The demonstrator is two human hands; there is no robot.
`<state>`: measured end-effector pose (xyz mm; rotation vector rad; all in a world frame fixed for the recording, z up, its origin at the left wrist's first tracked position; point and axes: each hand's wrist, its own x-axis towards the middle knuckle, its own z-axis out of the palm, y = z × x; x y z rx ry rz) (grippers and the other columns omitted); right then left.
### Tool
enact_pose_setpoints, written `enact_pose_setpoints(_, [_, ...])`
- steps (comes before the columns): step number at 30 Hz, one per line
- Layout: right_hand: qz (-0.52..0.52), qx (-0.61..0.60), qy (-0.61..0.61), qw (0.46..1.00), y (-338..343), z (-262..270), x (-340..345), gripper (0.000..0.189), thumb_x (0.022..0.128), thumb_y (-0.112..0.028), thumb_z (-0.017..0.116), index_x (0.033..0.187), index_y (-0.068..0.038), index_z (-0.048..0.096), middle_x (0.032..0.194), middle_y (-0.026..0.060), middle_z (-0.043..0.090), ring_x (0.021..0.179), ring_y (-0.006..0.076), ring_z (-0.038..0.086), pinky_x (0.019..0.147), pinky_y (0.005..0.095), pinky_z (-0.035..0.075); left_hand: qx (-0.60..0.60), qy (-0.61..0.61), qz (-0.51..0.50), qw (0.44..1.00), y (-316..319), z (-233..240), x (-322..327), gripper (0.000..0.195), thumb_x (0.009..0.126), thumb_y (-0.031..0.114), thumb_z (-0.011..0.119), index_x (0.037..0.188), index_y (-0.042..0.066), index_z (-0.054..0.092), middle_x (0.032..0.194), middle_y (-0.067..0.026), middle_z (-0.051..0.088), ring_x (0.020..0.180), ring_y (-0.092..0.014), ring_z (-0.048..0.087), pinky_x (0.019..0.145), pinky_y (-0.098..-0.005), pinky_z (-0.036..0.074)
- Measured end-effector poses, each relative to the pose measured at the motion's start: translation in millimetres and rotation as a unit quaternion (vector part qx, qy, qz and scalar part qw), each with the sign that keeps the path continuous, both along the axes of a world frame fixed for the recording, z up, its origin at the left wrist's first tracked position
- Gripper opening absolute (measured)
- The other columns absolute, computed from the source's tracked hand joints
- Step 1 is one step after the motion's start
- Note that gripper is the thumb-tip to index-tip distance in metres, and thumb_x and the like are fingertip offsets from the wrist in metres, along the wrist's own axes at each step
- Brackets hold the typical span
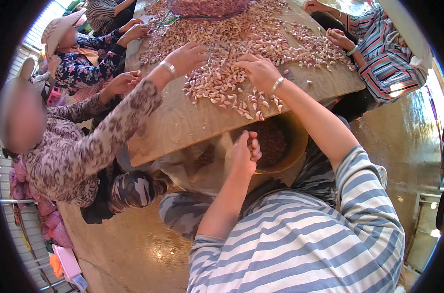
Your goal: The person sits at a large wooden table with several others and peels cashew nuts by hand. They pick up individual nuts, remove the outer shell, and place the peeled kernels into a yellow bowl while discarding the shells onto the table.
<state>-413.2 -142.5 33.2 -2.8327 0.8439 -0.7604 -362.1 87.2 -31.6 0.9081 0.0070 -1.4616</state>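
A broad heap of unpeeled garlic cloves (222, 78) covers much of the wooden tabletop (178, 128). My right hand (260, 71), with a silver-coloured bracelet at the wrist, reaches over the near part of the heap. Its fingers bend down to the cloves; whether one is pinched there I cannot tell. Closer to my body, my left hand (245, 151) is raised just off the table's near edge, its fingers curled inward. What that palm may hold is hidden. Below it stands a round yellow tub (299, 146) with dark reddish contents, partly under the table.
A pink mesh sack (207, 8) rests at the far end of the heap. To the left, a co-worker's hand (187, 58) reaches into the cloves. Another co-worker's hand (339, 38) is at the right edge. Pinkish sacks (55, 223) and a pink container (66, 260) stand at far left.
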Motion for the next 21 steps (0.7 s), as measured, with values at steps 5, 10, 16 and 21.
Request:
enact_pose_setpoints(5, [0.002,0.045,0.185,0.982,13,29,12,0.058,0.086,0.000,0.058,0.138,-0.024,0.062,0.140,0.0056,0.059,0.126,0.0308,0.055,0.105,0.0422,0.046,0.005,-0.021,0.009,1.000,2,-6,16,0.025,0.107,0.029,0.051,0.096,0.009,0.061,0.065,0.0012,0.052,0.049,-0.011,0.042,0.043,-0.0262,0.028])
enact_pose_setpoints(10, [0.068,0.103,0.161,0.979,45,47,-26,0.044,0.083,0.006,0.058,0.119,-0.015,0.071,0.124,0.0086,0.067,0.115,0.0310,0.062,0.099,0.0411,0.049,-0.187,-0.415,0.074,0.888,2,-36,26,0.025,0.107,0.029,0.050,0.096,0.009,0.062,0.065,0.0017,0.053,0.049,-0.010,0.042,0.043,-0.0256,0.029])
enact_pose_setpoints(16, [0.104,0.082,-0.086,0.988,64,27,-55,0.022,0.086,0.002,0.062,0.103,-0.006,0.073,0.100,0.0120,0.068,0.095,0.0331,0.066,0.082,0.0399,0.053,-0.120,-0.142,0.022,0.982,5,-32,28,0.026,0.108,0.029,0.049,0.096,0.010,0.061,0.065,0.0018,0.053,0.049,-0.010,0.041,0.044,-0.0254,0.030])
enact_pose_setpoints(21, [0.066,-0.035,0.015,0.997,52,22,-52,0.030,0.085,0.000,0.063,0.113,-0.009,0.071,0.099,0.0130,0.063,0.097,0.0359,0.062,0.083,0.0427,0.051,-0.047,-0.019,-0.006,0.999,5,-12,22,0.024,0.108,0.028,0.048,0.098,0.010,0.060,0.067,0.0016,0.053,0.050,-0.010,0.041,0.044,-0.0254,0.028])
